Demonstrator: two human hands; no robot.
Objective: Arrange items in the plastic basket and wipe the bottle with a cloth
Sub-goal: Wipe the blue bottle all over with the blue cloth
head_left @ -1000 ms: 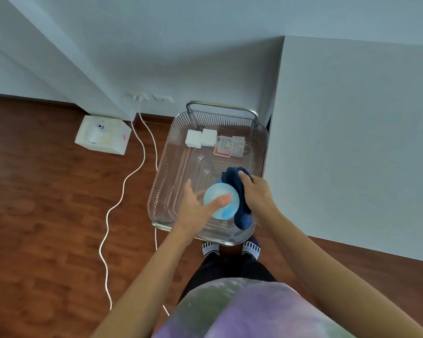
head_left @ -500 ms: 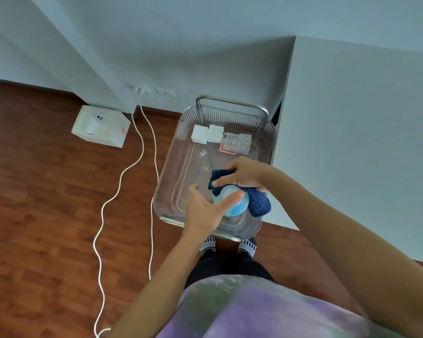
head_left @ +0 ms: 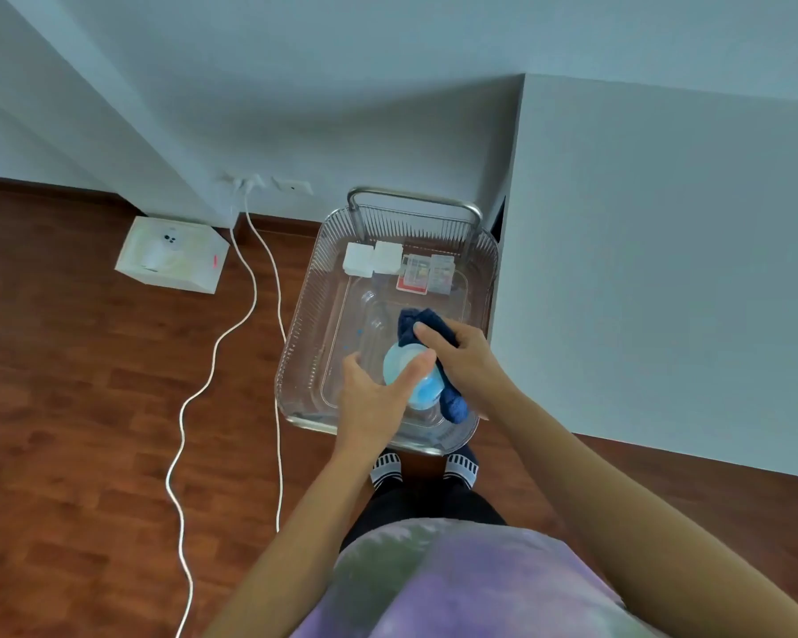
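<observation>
A clear plastic basket (head_left: 302, 315) with a metal handle stands in front of me on a low stand. Over its near half, my left hand (head_left: 369, 398) grips a pale blue bottle (head_left: 406, 368), seen end-on. My right hand (head_left: 464, 356) presses a dark blue cloth (head_left: 452, 400) against the bottle's right side; the cloth wraps from the far side down past the bottle. At the basket's far end lie two white boxes (head_left: 372, 259) and two small card packs (head_left: 427, 274), side by side.
A white wall panel (head_left: 664, 269) rises right of the basket. On the wooden floor to the left sit a white box (head_left: 171, 255) and two white cables (head_left: 249, 287) running from wall sockets. My feet (head_left: 422, 467) stand under the basket's near edge.
My right hand with the cloth has swung from across the bottle's top back to its right side. My left hand keeps hold of the bottle. The camera has shifted slightly.
</observation>
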